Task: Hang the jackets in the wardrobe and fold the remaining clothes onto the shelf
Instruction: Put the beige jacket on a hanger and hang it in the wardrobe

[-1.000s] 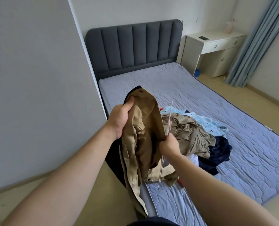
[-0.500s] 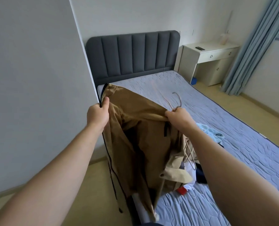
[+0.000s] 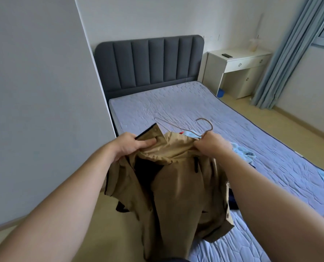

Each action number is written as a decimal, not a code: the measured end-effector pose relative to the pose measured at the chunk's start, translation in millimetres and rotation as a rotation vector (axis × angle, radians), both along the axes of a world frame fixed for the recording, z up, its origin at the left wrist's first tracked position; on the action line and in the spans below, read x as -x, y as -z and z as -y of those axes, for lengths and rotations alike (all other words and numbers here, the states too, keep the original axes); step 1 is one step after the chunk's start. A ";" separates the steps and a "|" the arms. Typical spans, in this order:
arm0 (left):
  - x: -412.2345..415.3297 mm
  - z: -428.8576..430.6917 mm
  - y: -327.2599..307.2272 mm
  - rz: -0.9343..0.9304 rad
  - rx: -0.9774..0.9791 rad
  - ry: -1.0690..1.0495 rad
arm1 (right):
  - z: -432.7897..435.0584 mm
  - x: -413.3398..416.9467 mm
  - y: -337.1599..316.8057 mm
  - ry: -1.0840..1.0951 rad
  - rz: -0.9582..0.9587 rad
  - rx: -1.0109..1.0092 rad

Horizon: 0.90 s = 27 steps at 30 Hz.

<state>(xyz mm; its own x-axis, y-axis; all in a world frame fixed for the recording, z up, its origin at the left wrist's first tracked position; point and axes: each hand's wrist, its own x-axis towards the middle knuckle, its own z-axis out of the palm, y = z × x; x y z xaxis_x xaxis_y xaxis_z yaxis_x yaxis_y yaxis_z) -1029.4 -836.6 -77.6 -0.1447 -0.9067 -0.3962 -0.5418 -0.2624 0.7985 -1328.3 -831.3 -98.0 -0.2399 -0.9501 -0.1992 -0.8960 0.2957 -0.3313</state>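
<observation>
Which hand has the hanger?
The right hand: it grips the wire hanger together with the tan jacket; the left hand holds only jacket fabric.

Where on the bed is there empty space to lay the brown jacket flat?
The mattress is bare from the headboard down to the hanger, and on the side toward the curtain. It is crowded near you, where the light blue clothes lie beside the jacket.
</observation>
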 end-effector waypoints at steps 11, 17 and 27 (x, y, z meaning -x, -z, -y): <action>4.3 9.6 22.3 -0.243 -0.155 -0.334 | -20.3 -28.5 18.7 0.035 0.257 0.083; -9.2 -2.8 42.0 -0.235 -0.221 -0.392 | -36.4 -68.7 25.7 -0.021 0.402 0.076; -51.4 -10.4 82.8 0.457 0.042 -0.518 | -69.4 -126.5 36.2 -0.097 0.400 0.052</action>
